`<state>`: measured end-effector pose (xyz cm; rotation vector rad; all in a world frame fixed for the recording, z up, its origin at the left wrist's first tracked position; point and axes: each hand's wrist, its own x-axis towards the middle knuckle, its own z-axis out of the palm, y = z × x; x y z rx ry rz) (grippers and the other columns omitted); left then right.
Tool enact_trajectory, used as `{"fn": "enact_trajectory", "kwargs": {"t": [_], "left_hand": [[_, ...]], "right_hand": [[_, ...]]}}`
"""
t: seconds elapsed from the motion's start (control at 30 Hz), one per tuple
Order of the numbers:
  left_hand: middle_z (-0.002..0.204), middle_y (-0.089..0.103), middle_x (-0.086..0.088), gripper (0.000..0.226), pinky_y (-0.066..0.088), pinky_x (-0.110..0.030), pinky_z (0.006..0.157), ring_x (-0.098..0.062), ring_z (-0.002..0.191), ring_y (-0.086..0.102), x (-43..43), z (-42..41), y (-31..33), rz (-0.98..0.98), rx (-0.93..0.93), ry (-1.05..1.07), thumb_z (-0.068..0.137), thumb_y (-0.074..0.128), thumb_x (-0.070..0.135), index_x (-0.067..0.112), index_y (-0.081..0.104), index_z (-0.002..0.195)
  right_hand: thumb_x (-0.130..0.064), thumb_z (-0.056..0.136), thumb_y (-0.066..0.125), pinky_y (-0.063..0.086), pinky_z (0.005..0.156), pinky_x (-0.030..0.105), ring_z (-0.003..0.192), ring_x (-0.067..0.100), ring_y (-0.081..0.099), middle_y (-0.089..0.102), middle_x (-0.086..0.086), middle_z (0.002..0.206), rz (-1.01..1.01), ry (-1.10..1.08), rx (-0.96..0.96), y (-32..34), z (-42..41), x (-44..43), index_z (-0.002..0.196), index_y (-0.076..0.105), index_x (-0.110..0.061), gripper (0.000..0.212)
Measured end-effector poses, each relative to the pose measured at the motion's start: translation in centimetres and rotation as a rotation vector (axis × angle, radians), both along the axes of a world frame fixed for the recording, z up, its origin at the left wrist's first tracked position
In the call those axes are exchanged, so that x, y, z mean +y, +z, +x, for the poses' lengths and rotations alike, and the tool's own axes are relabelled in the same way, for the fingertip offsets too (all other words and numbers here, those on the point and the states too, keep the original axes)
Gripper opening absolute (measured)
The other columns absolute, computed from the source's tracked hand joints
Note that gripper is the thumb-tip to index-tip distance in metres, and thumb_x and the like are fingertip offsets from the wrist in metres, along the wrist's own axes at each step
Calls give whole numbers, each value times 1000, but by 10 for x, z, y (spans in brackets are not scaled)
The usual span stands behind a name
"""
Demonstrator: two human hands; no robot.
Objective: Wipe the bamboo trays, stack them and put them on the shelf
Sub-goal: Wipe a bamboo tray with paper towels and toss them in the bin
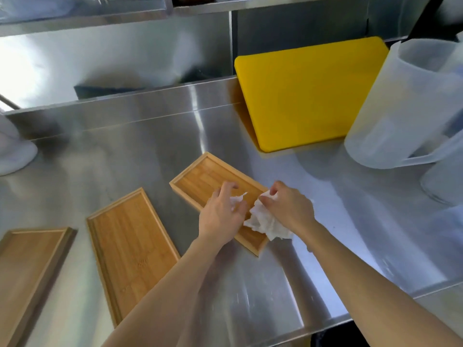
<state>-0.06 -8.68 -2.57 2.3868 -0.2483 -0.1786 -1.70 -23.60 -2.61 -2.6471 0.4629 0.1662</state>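
Three bamboo trays lie on a steel counter. The right tray (200, 177) sits slanted in the middle, and both hands are over its near half. My left hand (221, 212) rests on that tray and pinches one edge of a crumpled white paper towel (263, 221). My right hand (288, 206) grips the bulk of the towel at the tray's right rim. A second tray (130, 244) lies to the left, partly covered by my left forearm. A third tray (30, 261) is at the far left edge, cut off by the frame.
A yellow cutting board (305, 96) leans against the back wall at the right. Translucent plastic pitchers (406, 103) stand at the far right. A white object (12, 149) sits at the left edge. A steel shelf (82, 17) runs above the counter.
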Motion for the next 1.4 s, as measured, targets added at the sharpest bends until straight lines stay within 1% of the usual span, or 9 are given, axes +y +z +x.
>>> {"fn": "enact_trajectory", "kwargs": {"t": [0.2, 0.33, 0.43, 0.67, 0.83, 1.0, 1.1, 1.23, 1.4], "left_hand": [[89, 58, -1, 25, 46, -32, 64, -23, 80, 57, -17, 3, -5, 143, 100, -25, 89, 44, 21, 17, 53, 112], [96, 61, -1, 25, 44, -29, 64, -20, 82, 56, -20, 1, -8, 125, 133, -4, 92, 46, 30, 17, 54, 112], [89, 60, 0, 31, 40, -26, 59, -18, 78, 56, -19, 0, -6, 48, 174, -2, 90, 49, 42, 17, 56, 107], [108, 49, 16, 53, 45, -31, 87, -12, 104, 52, -27, -8, -8, -5, 243, -209, 74, 65, 53, 27, 53, 119], [83, 64, -5, 8, 44, -36, 67, -27, 80, 58, -24, -6, -24, 0, 119, -230, 82, 56, 13, 10, 63, 85], [62, 47, 7, 27, 32, -26, 53, -13, 60, 43, -12, -3, -15, -130, 165, -102, 81, 57, 11, 27, 44, 62], [70, 54, 2, 15, 37, -25, 56, -12, 65, 49, -6, 2, -16, -214, 181, 15, 85, 59, 27, 20, 53, 74], [81, 63, -15, 31, 42, -33, 61, -20, 71, 54, -1, 8, -20, -332, 213, 124, 81, 62, 36, 5, 62, 86], [82, 64, -3, 27, 42, -22, 60, -15, 76, 57, -4, 7, -18, -589, 360, 162, 84, 62, 25, 3, 67, 100]], "right_hand": [[-58, 88, 43, 40, 100, 41, 118, 23, 52, 54, 0, 129, 277, -106, 126, -25, -6, -12, 132, 38, -29, 53], [-46, 89, 48, 45, 90, 42, 110, 30, 58, 61, 7, 124, 155, -26, 94, -22, -8, -15, 138, 35, -32, 53], [-47, 92, 42, 43, 97, 42, 119, 28, 54, 56, 6, 134, 187, -77, 6, -21, -6, -13, 135, 42, -28, 46], [-27, 93, 49, 41, 84, 28, 111, 24, 55, 61, 11, 123, 442, -204, -205, -8, 6, -8, 116, 59, -10, 31], [-24, 91, 53, 40, 93, 30, 121, 24, 50, 55, 8, 133, 506, -98, -113, -9, 10, -11, 125, 55, -14, 35], [-19, 92, 51, 44, 100, 37, 123, 29, 51, 51, 8, 139, 275, 81, 127, -21, 16, -17, 134, 47, -20, 42], [-19, 89, 55, 52, 91, 36, 107, 28, 61, 62, 9, 125, 221, 206, 191, -24, 20, -19, 122, 57, -22, 33], [-21, 89, 55, 54, 85, 40, 92, 28, 63, 68, 14, 106, 204, 182, 165, -29, 21, -22, 100, 65, -9, 19], [-40, 84, 61, 44, 83, 25, 117, 20, 53, 55, -1, 132, 444, 197, 114, -22, 16, -25, 124, 54, -27, 42]]}}
